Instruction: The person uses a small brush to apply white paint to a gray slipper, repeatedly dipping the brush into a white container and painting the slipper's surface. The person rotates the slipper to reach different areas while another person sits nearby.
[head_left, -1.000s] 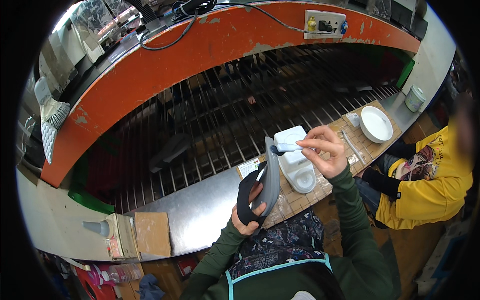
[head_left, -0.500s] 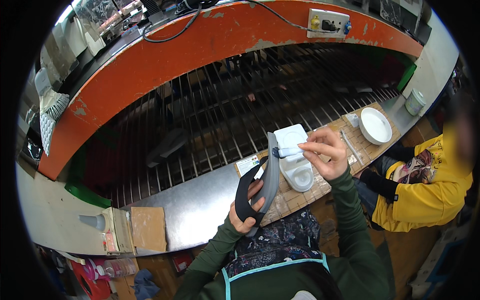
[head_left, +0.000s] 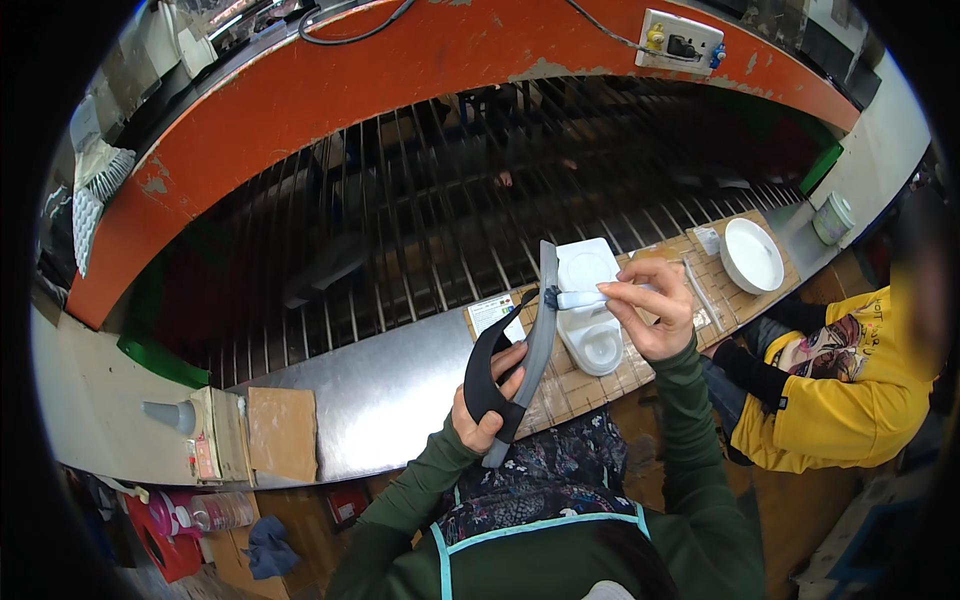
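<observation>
A wide bed of dark metal rods (head_left: 420,190) is bounded on the far side by a chipped orange panel (head_left: 440,62) and on the near side by a shiny surface (head_left: 390,405). At right, 1 person in yellow (head_left: 835,415) is seen. A cardboard mat (head_left: 560,400) is laid on the surface, topped by a white container (head_left: 586,266) and, farther right, a white bowl (head_left: 736,276). Near the mat's left part, a black-strapped grey sole (head_left: 541,340) is gripped upright by the left hand (head_left: 482,412). A pale-handled brush (head_left: 580,299) is pinched between right hand (head_left: 655,308) thumb and fingers, its dark bristles touched to the sole's right side.
</observation>
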